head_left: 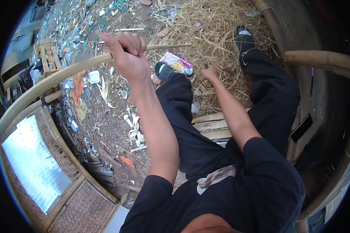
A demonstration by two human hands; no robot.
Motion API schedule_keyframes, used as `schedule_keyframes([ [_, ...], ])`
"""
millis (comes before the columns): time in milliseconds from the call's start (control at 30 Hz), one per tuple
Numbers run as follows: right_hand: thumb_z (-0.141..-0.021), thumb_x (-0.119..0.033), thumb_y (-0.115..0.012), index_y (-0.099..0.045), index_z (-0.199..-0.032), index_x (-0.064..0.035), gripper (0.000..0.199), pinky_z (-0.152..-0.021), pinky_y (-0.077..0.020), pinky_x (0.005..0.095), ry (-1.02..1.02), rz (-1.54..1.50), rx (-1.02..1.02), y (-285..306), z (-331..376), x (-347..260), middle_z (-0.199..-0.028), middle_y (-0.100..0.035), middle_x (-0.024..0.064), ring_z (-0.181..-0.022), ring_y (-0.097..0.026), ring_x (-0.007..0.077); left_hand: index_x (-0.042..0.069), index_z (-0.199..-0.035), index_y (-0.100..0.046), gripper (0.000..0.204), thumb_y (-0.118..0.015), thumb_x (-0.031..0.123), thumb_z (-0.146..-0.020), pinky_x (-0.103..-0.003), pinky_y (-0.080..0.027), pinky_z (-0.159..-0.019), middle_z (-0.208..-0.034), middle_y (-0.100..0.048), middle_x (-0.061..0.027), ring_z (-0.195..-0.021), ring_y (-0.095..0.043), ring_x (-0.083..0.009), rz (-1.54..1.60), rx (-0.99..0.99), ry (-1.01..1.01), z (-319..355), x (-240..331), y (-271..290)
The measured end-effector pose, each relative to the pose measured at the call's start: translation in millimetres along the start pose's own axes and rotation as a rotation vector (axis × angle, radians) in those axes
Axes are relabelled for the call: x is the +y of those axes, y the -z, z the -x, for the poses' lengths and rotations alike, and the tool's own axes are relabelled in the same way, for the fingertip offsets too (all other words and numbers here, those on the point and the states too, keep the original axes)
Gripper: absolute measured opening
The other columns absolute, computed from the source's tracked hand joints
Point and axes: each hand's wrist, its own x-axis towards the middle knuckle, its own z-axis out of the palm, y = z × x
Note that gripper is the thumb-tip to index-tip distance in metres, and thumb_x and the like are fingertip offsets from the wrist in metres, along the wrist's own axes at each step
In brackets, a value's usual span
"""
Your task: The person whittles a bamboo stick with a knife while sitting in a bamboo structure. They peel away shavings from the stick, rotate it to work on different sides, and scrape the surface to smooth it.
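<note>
My left hand (129, 58) is raised at the upper middle, its fingers wrapped round a long pale bamboo strip (58, 75). The strip bows away to the lower left, and its thinner end sticks out to the right of the fist, over the straw. Lower and to the right, between my legs, my right hand (210, 74) is closed with a small dark tip showing at its top; what this thing is I cannot make out. The two hands are well apart, and the right one does not touch the strip.
Straw shavings (221, 35) cover the ground around my sandalled feet. A colourful plastic packet (175, 63) lies by the left foot. Litter is scattered over the soil at left, near a wooden crate (49, 58). A phone (301, 127) and a bamboo pole (321, 62) are at right.
</note>
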Motion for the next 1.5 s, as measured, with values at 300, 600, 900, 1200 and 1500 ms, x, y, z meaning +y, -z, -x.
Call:
schedule_keyframes([
  [300,-0.08,-0.03,-0.063,-0.059,-0.058,0.002,0.039,-0.044,-0.0475,0.0309,0.342,-0.586,-0.067,25,99,-86,-0.054,-0.06,0.0109,-0.04,-0.058,0.0173,0.0,-0.061,-0.061,0.051,-0.049,0.038,-0.093,-0.025,-0.038,-0.053,-0.051,-0.047,-0.0018,-0.051,-0.047,-0.0099,-0.473,-0.136,0.207,-1,-27,-14],
  [600,-0.076,-0.044,-0.065,-0.06,-0.06,-0.0013,0.046,-0.055,-0.0424,0.0361,0.295,-0.491,0.02,62,119,-64,-0.056,-0.059,0.0097,-0.056,-0.057,0.0199,0.011,-0.048,-0.024,0.064,-0.03,0.053,-0.096,-0.028,-0.025,-0.044,-0.046,-0.02,0.0017,-0.042,-0.021,-0.0123,-0.125,-0.166,0.19,13,-24,-14],
  [900,-0.074,-0.026,-0.06,-0.066,-0.082,0.001,0.029,-0.074,-0.0491,0.0452,0.349,-0.281,0.101,43,141,-76,-0.081,-0.064,0.0263,-0.081,-0.063,0.0389,0.011,-0.052,-0.022,0.062,-0.031,0.055,-0.095,-0.027,-0.016,-0.043,-0.049,-0.017,0.0025,-0.042,-0.017,-0.0098,-0.052,-0.116,0.204,36,-47,-23],
  [1200,-0.078,-0.025,-0.058,-0.064,-0.081,0.0071,0.032,-0.077,-0.0483,0.0451,0.338,-0.237,0.166,8,125,-82,-0.08,-0.062,0.0299,-0.085,-0.061,0.0423,0.01,-0.052,-0.023,0.061,-0.03,0.051,-0.096,-0.028,-0.013,-0.043,-0.047,-0.018,0.0012,-0.042,-0.014,-0.0103,0.008,-0.091,0.187,42,-46,6],
  [1500,-0.074,-0.021,-0.06,-0.065,-0.095,0.0024,0.031,-0.085,-0.0488,0.0428,0.143,-0.078,0.071,1,55,-76,-0.101,-0.063,0.0258,-0.098,-0.06,0.0396,0.01,-0.051,-0.023,0.06,-0.028,0.047,-0.098,-0.028,-0.014,-0.043,-0.047,-0.018,0.0013,-0.042,-0.014,-0.01,0.088,-0.006,0.18,33,-43,27],
])
